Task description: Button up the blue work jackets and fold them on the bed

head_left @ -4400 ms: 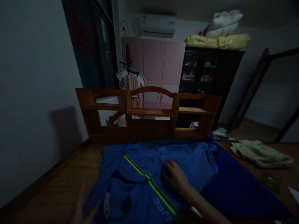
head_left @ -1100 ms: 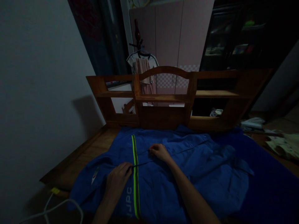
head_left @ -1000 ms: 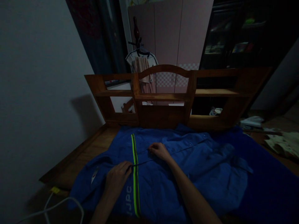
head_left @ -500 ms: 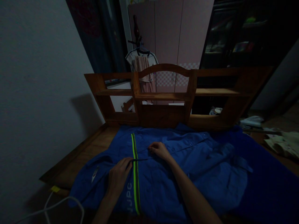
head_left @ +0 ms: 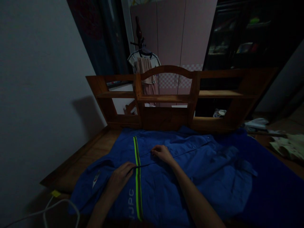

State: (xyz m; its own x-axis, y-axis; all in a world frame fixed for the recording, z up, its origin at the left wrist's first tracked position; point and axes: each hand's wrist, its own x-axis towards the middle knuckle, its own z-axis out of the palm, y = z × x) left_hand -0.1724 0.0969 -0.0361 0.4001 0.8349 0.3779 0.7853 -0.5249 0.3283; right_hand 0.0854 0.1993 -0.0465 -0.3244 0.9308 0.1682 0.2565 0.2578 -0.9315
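Blue work shirt (head_left: 190, 177) lies spread on the wooden platform (head_left: 78, 160), left hand (head_left: 120, 177) and right hand (head_left: 162, 153) each pinching a crease (head_left: 143, 164) near its yellow stripe (head_left: 137, 193) with closed fingers; an uneven tug in the dim light could skew it.

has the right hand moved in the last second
No. The right hand stays on the blue shirt just right of the yellow stripe, below the wooden shelf.

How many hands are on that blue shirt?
2. The left hand pinches a fabric edge of the blue shirt at its yellow-green stripe; the right hand grips the same edge just beyond. None seem hidden.
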